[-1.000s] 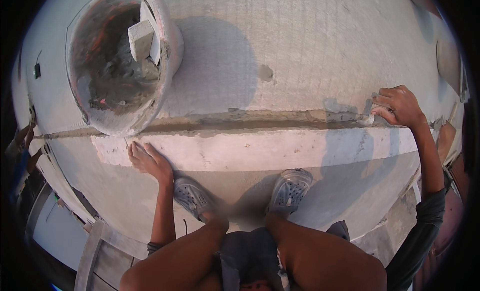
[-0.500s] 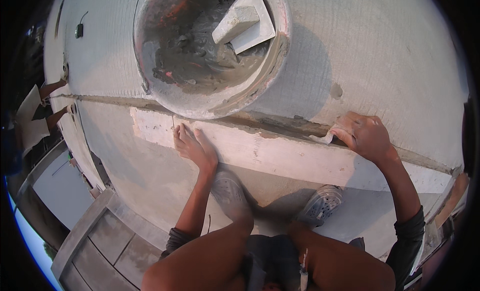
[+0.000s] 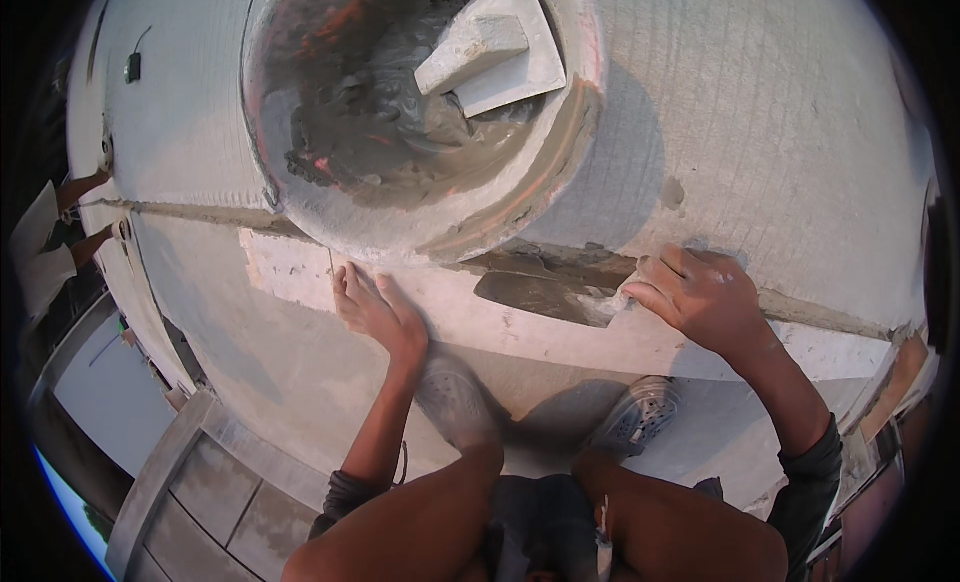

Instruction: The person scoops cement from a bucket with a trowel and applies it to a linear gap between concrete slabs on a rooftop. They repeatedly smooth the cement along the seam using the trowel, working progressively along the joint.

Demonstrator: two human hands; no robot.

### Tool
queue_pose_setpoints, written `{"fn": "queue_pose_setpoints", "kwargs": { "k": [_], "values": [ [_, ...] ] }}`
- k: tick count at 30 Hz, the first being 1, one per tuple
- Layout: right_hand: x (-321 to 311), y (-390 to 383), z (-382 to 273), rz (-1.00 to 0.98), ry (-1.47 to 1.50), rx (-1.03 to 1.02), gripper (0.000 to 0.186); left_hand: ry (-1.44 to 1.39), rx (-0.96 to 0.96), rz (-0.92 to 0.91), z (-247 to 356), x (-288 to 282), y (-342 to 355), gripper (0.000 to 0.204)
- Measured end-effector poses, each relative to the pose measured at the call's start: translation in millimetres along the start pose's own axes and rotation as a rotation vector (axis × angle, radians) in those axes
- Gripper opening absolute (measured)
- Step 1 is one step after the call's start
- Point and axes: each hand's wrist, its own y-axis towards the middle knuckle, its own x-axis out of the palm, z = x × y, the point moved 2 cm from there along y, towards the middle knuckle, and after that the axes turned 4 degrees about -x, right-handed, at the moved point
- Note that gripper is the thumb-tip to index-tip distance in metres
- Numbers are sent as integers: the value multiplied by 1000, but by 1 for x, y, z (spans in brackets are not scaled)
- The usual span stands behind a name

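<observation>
Right hand [image 3: 703, 300] fingers clenched on trowel [image 3: 545, 292] handle, blade flat on mortar joint at 9 o'clock of hand. Left hand [image 3: 372, 307] released, palm flat on white block [image 3: 480, 317]. Mortar pan [image 3: 420, 122] at 12 o'clock, float [image 3: 490, 47] inside.

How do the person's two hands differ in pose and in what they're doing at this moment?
The left hand lies flat and open, fingers spread, palm down on the pale block. The right hand is curled shut around the handle of a trowel, whose mortar-coated blade points toward the left hand. The left hand holds nothing; the right is smeared with grey mortar. Both rest along the same mortar joint, below the mortar pan.
</observation>
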Motion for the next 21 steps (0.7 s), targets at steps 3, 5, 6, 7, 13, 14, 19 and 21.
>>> {"fn": "queue_pose_setpoints", "kwargs": {
  "k": [3, 5, 6, 7, 13, 14, 19, 21],
  "values": [
    [4, 6, 9, 20, -35, 0, 38, -6, -9, -11, -4, 3, 0, 60],
    [11, 10, 16, -84, -12, 42, 35, -10, -9, -11, -2, 2, 1, 61],
    [16, 12, 18, -138, -1, 63, 34, -13, -11, -11, -2, 3, 1, 61],
    [17, 14, 18, -159, 22, 67, 34, 1, -10, -12, -4, 5, 0, 61],
    [12, 33, 0, -148, 224, 82, 36, 8, -10, -17, -7, 4, -1, 61],
    [12, 35, 0, -142, 232, 87, 37, 11, -15, -24, -6, 5, -1, 61],
    [24, 38, 9, -164, 126, 102, 36, 24, -9, -15, -10, 6, -1, 61],
    [31, 35, 11, -178, 87, 89, 35, 14, 14, -2, -10, 7, -2, 61]
  ]
}}
